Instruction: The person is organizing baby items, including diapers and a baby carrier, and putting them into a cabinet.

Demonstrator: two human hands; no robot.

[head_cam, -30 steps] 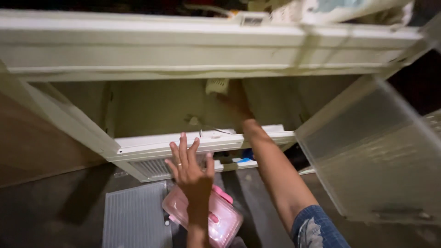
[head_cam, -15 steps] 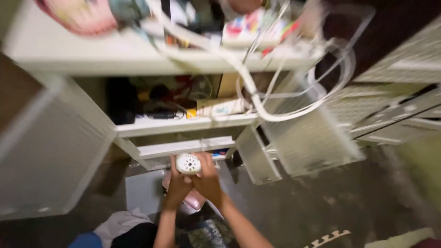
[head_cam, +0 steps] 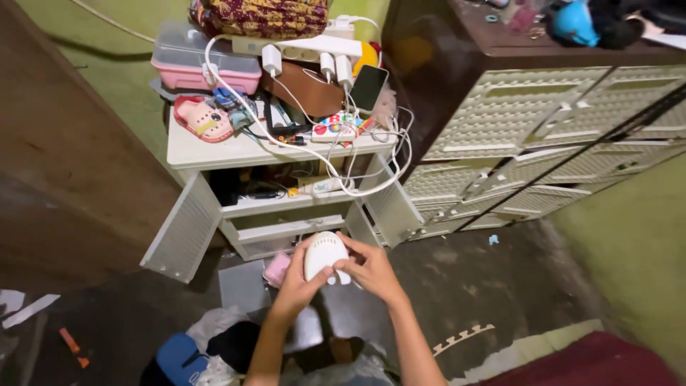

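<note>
Dim room, green walls, dark worn floor (head_cam: 471,286) with scuffs and a pale notched foam strip (head_cam: 463,337) at 5 o'clock. Brown wooden panel (head_cam: 64,164) fills the 9 o'clock side.

Centre frame: small cream cabinet (head_cam: 207,151), both slatted doors swung open; left door (head_cam: 182,232) juts toward 8 o'clock, right door (head_cam: 389,204) toward 3 o'clock. Inner shelf cluttered with dark items, hard to identify.

Cabinet top is crowded: pink-based storage box with clear lid (head_cam: 204,64), patterned fabric bag (head_cam: 261,16) behind it at 12 o'clock, pink child's sandal (head_cam: 204,118), white power strip (head_cam: 314,48) with chargers plugged in, dark phone (head_cam: 369,87) leaning upright. White cables (head_cam: 336,168) loop over the front edge and hang across the open shelf.

At 2 o'clock, a dark-topped dresser with cream woven-look drawers (head_cam: 543,114); several drawers are pulled out unevenly.

Both hands meet just below the cabinet. Left hand (head_cam: 294,282) curls around a white oval plastic device (head_cam: 325,256) from below; right hand (head_cam: 371,268) pinches its right side with fingers closed on it. Device is held in the air, upright, in front of the lowest shelf. A pink lidded container (head_cam: 275,270) lies on the floor just behind the left hand, partly hidden. Heap of clothing (head_cam: 207,343) at 7 o'clock.
</note>
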